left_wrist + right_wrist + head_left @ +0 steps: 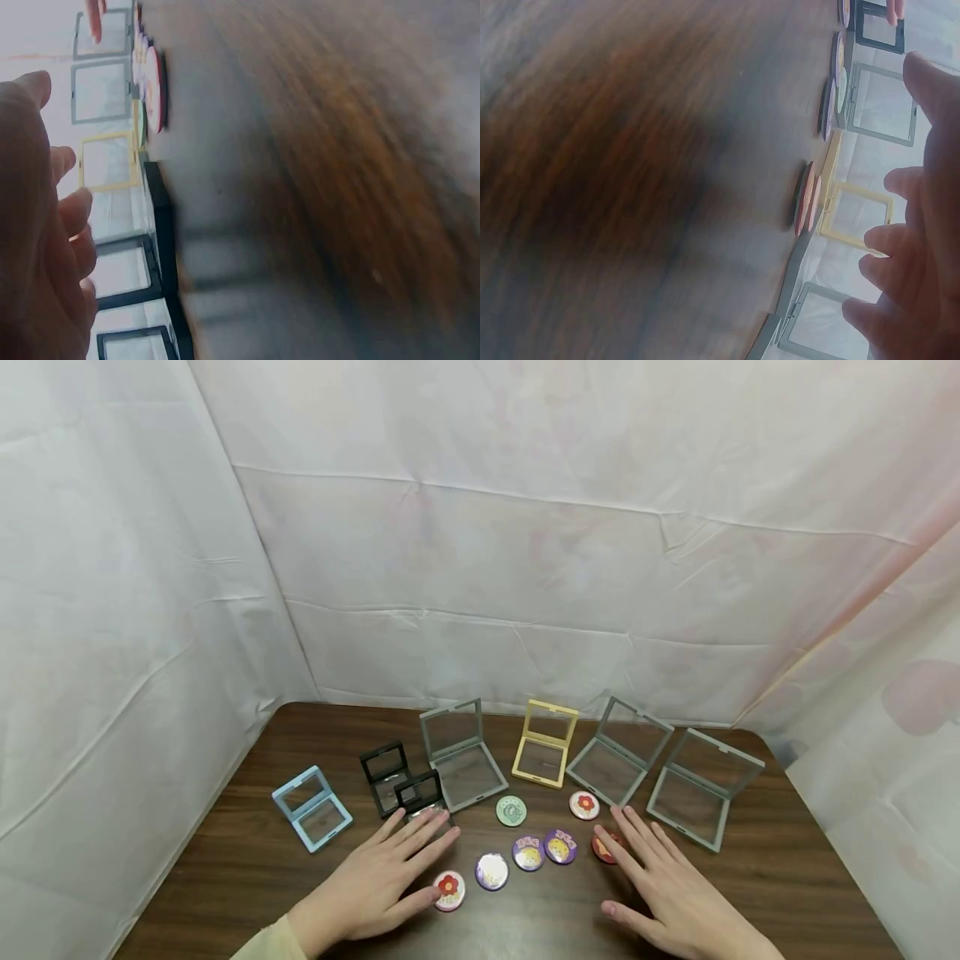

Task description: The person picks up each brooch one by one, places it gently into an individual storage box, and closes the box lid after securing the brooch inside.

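Observation:
My left hand (375, 878), fingers spread and straight, hovers over the table with its thumb tip at a white badge with a red flower (449, 891). Its fingertips overlap the nearer black display frame (422, 792). On the other side my right hand (663, 887) is held out flat, its index finger partly hiding a red badge (606, 845). In the right wrist view a gap shows between the fingers and the red badge (805, 196). Neither hand holds anything. Between them lie a shiny purple-rimmed badge (492, 871) and two purple badges with yellow figures (528, 853).
Behind the badges, hinged clear-windowed frames stand opened: light blue (321, 822), black (386, 781), grey (471, 772), yellow (542, 760), and two more grey ones at right (693, 802). A green badge (512, 811) and another flower badge (584, 805) lie before them. White cloth (487, 568) surrounds the wooden table (225, 868).

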Action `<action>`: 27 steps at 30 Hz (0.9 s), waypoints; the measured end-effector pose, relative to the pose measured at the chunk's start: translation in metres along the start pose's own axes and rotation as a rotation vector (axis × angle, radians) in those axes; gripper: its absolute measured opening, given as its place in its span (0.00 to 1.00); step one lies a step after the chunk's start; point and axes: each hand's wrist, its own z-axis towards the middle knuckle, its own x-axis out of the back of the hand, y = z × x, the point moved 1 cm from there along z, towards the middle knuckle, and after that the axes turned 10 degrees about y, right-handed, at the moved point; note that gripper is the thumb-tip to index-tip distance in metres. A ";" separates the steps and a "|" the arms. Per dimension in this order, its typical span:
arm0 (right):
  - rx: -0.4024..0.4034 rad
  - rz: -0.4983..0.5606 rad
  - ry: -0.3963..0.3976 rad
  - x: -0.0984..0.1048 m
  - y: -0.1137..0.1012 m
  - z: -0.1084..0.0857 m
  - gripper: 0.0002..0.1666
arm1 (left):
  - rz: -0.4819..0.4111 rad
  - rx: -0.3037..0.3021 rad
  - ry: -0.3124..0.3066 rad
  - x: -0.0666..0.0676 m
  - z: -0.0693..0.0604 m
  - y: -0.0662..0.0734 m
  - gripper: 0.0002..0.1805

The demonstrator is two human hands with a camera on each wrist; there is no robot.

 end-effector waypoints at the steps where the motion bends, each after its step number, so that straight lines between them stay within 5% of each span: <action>1: 0.000 0.000 0.002 0.000 0.000 0.000 0.54 | -0.007 0.000 -0.001 0.001 -0.003 0.000 0.42; 9: -0.022 0.010 -0.010 -0.001 -0.001 0.000 0.55 | -0.077 0.048 0.027 0.016 -0.030 -0.010 0.41; 14: -0.046 0.024 -0.026 -0.001 -0.001 0.000 0.57 | -0.069 0.155 0.188 0.025 -0.039 -0.021 0.40; 20: -0.053 0.014 -0.021 -0.002 0.001 -0.001 0.58 | -0.070 0.354 0.355 0.024 -0.032 -0.037 0.34; 27: -0.107 0.036 -0.037 -0.001 0.006 -0.001 0.60 | -0.276 0.602 0.421 0.003 -0.011 -0.048 0.35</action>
